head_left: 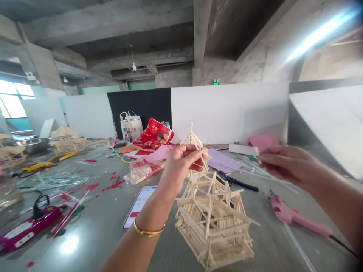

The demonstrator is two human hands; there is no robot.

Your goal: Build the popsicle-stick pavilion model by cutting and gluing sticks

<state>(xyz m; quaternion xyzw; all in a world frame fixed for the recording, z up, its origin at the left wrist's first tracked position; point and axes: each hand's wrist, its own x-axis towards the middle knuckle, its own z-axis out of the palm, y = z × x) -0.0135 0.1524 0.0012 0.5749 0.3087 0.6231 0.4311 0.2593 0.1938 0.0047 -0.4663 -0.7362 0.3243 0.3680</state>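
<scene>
A thin wooden stick [204, 164] is pinched between the thumb and fingers of my left hand [181, 162], slanting down to the right. Below it stands a many-sided pavilion model [215, 226] built of wooden sticks, with railings and an open frame on top. Behind my left fingers rises a pointed stick roof [191, 136], partly hidden by them. My right hand [286, 160] is raised to the right, apart from the model, its fingertips closed on a small pale piece [256, 152] too small to name. Under that hand lies a pink hot glue gun [295, 217].
A phone [138, 207] lies left of the model. Dark-handled pliers [241, 183] lie behind it. A magenta power strip [31, 228], glue sticks and red scraps litter the left. Bags [153, 136] and coloured paper [224, 160] are at the back, before white panels.
</scene>
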